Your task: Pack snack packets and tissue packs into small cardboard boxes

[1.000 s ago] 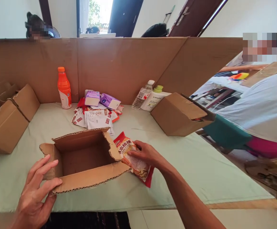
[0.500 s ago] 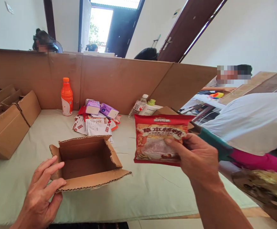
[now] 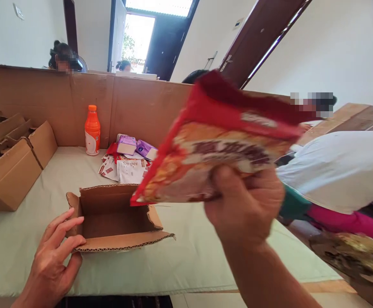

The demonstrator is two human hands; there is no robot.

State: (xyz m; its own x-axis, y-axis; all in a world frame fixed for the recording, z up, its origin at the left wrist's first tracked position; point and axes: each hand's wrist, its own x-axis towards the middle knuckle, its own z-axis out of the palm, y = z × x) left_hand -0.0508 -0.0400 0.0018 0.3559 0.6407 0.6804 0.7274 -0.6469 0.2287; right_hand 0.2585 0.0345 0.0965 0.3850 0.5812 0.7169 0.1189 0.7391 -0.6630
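My right hand (image 3: 246,201) grips a red snack packet (image 3: 228,141) by its lower part, thumb across the printed front. The packet is raised and tilted, its lower left corner in front of the open box's far right part. A small open cardboard box (image 3: 118,244) stands on the table with its flaps folded out. Its inside shows bare brown card, partly hidden by the packet. At the box's left end, my left hand (image 3: 53,252) holds the flap and near corner, fingers on top and thumb below.
An orange bottle (image 3: 92,132) stands by the cardboard partition (image 3: 61,98). Beside it lie purple tissue packs (image 3: 126,144) and white sachets (image 3: 130,171). Larger cardboard boxes (image 3: 16,171) sit at the left. Other people are beyond the partition and at the right.
My right hand has lifted the packet up and to the left, nearer the camera, and tilted it. My left hand stays at the box.
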